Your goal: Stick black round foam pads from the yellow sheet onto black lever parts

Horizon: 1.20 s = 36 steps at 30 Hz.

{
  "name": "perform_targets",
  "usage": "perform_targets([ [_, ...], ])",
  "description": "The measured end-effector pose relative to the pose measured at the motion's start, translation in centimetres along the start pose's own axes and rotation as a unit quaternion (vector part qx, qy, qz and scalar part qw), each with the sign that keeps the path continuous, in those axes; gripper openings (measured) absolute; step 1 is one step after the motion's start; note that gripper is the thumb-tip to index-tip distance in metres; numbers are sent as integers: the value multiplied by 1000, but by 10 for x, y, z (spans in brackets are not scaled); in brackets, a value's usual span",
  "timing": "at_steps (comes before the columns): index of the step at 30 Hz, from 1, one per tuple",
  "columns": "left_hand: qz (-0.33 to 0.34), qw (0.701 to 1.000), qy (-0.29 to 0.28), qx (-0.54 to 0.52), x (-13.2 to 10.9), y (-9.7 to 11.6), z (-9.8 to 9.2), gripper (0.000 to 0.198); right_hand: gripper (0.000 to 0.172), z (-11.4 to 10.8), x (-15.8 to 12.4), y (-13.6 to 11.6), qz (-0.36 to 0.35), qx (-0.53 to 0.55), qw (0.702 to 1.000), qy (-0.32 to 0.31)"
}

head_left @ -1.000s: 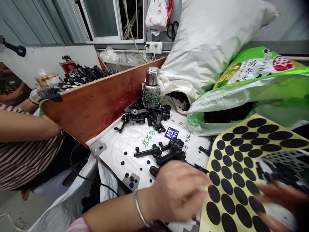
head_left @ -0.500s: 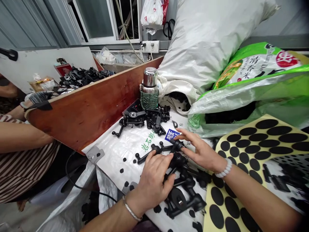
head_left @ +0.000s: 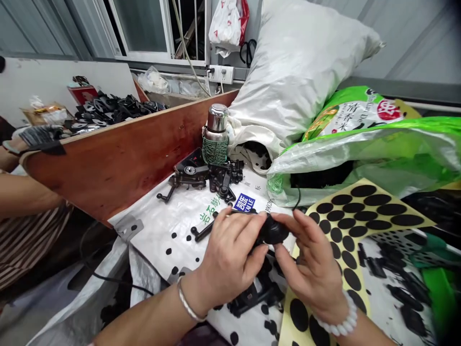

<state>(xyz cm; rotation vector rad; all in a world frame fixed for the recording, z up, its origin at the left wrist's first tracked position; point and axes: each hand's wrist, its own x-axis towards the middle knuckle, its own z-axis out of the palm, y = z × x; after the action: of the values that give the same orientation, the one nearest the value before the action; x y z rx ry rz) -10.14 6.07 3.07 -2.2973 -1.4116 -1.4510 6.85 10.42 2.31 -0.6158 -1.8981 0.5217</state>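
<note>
1. Left hand (head_left: pixel 228 259): narrow, fingers closed over the stem of a black part (head_left: pixel 273 230). Right hand (head_left: pixel 309 269): narrow, thumb and fingers pinching the part's round head.
2. Black part sits between the hands, mid-frame, near 12 o'clock from the wrists. Part of the stem is hidden by the left fingers. Can't tell if it touches the white sheet (head_left: pixel 162 226) below.
3. Grip looks sound: one hand fixes the stem, the other has the head, so the load is shared and twist is controlled. Pads on opposite sides of the head look best for keeping it from slipping.
4. Watch the clutter: more black parts (head_left: pixel 252 298) lie right under the hands, so low clearance for the knuckles.
5. Around: dot sheet (head_left: pixel 345 226) at 3 o'clock, loose dots (head_left: pixel 173 250) at 8, parts pile (head_left: pixel 219 180) and steel flask (head_left: pixel 217 119) at 11.
6. Co-worker's gloved hand (head_left: pixel 39 137) at 9 o'clock, beyond the wooden board (head_left: pixel 118 163).
</note>
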Motion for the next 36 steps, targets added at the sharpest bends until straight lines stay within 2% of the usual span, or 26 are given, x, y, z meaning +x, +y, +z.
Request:
perform_targets([
  [7,50,993,-37,-104,-7,11,4,46,57,-24,-21,-29,117,54,990,-53],
  [14,28,973,-60,-221,-14,30,-4,44,50,-29,-32,-54,145,27,989,-25],
  [19,33,973,-51,-221,-20,33,-7,38,39,-29,-33,-70,162,4,987,-3],
  [24,13,972,-28,-233,-26,35,0,36,27,-19,-37,-68,216,-19,975,49],
  [27,8,978,-44,-204,-21,27,4,33,29,-14,-33,-61,249,3,967,46],
  [30,2,989,-97,-115,-9,9,6,34,43,-17,-24,-55,272,18,961,50],
  [34,-42,988,-147,24,3,-14,13,33,44,-31,-23,-50,296,0,947,125],
  [36,-39,981,-180,63,4,-20,19,33,41,-36,-31,-47,298,-26,945,135],
])
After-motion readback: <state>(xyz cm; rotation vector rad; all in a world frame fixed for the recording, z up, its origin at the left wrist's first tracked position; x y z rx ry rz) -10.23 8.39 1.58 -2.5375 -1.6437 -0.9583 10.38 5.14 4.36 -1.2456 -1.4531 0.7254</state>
